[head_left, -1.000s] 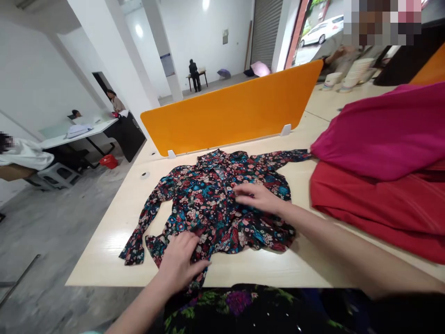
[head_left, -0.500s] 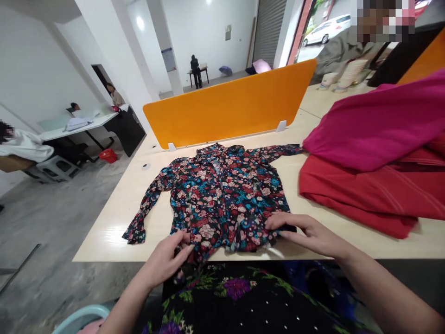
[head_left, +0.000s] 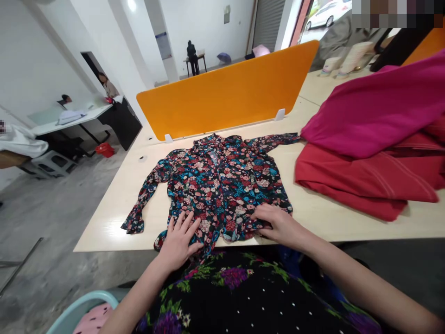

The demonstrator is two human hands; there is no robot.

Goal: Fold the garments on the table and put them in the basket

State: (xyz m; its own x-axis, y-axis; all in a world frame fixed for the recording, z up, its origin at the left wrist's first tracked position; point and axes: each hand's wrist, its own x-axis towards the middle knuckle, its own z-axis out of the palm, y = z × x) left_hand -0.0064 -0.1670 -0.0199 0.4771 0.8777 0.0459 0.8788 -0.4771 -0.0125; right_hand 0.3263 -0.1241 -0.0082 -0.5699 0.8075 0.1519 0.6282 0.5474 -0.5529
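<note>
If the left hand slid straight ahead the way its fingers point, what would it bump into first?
Only more of the flowery shirt it rests on; past that, probably the orange divider, though depth is unclear.

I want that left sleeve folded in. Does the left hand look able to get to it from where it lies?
Probably yes: the left hand lies flat on the floral shirt hem, and only bare table separates it from the sleeve.

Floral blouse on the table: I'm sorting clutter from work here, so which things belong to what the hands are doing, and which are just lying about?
In hand:
- floral blouse, spread flat on the table
- left hand, flat on its hem
- right hand, on the hem too

Lying about:
- magenta cloth
- red cloth under it
- orange divider
- basin
</note>
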